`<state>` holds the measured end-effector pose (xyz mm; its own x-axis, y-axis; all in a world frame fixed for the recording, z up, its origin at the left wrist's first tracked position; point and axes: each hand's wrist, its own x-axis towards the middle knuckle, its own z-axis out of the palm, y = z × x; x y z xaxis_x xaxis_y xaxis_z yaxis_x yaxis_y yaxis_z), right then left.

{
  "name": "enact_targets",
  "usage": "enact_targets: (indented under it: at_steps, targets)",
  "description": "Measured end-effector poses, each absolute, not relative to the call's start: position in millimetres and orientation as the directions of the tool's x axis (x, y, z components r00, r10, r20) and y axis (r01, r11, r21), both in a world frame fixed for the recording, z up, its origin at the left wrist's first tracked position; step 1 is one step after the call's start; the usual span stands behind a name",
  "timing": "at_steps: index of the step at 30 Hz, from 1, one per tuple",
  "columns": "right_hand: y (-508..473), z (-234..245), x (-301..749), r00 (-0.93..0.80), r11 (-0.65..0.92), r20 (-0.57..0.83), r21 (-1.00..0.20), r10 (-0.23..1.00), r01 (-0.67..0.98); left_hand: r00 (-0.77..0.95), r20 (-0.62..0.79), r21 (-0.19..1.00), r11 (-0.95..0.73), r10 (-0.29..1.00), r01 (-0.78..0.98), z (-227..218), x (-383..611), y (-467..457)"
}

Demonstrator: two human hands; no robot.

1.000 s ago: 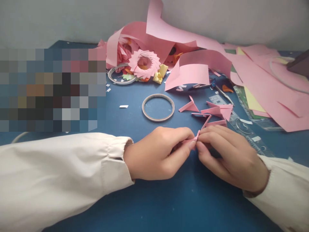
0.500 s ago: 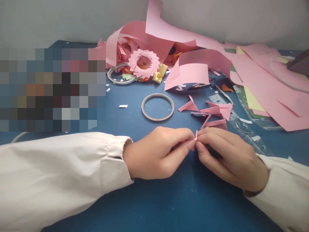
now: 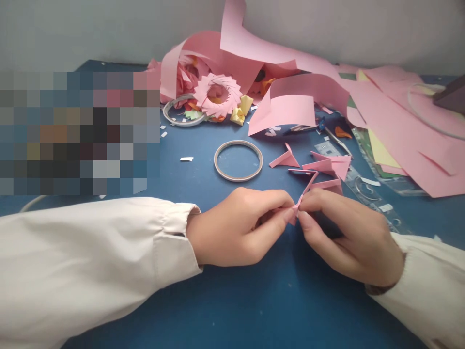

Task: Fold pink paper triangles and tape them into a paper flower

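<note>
A small folded piece of pink paper point(image 3: 294, 217) is pinched between my two hands above the blue tabletop. My left hand point(image 3: 243, 228) grips it between thumb and forefinger from the left. From the right, the fingertips of my right hand point(image 3: 345, 232) press on its other end. Most of the piece is hidden by the fingers. Just beyond the hands lie several folded pink paper pieces point(image 3: 329, 165), one standing apart point(image 3: 286, 157) to their left. A roll of narrow tape point(image 3: 239, 160) lies flat behind my left hand.
A ring of folded pink paper point(image 3: 218, 96), a second tape roll point(image 3: 170, 111) and yellow folded stars point(image 3: 242, 110) sit at the back. Pink sheets point(image 3: 407, 121) spread over the right side. A clear ruler point(image 3: 358, 186) lies beside my right hand. Pixelation covers the left area.
The fingers of my right hand have shifted slightly on the folded paper, and a little more of its upper edge shows. My left hand keeps its grip.
</note>
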<state>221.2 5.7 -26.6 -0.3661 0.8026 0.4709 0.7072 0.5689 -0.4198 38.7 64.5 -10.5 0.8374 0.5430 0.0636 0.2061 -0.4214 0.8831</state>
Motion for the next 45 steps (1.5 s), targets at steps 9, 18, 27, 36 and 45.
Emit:
enact_targets:
  at_steps: [9, 18, 27, 36, 45]
  targets:
    - [8, -29, 220, -0.301, 0.531, 0.533, -0.35, 0.79, 0.772, 0.79, -0.062, 0.935, -0.242, 0.61, 0.26, -11, 43, 64]
    - [6, -28, 221, -0.246, 0.491, 0.523, -0.403, 0.816, 0.772, 0.795, 0.007, 0.909, -0.335, 0.607, 0.248, -12, 41, 64]
    - [6, -28, 219, -0.245, 0.485, 0.543, -0.357, 0.803, 0.798, 0.757, -0.065, 0.953, -0.184, 0.65, 0.239, -12, 44, 64]
    - [3, -28, 219, -0.136, 0.417, 0.578, -0.387, 0.805, 0.822, 0.717, -0.168, 0.981, 0.044, 0.676, 0.189, -9, 46, 67]
    - [7, -25, 229, -0.402, 0.637, 0.552, -0.339, 0.73, 0.692, 0.646, -0.151, 0.985, 0.062, 0.748, 0.158, -12, 44, 72]
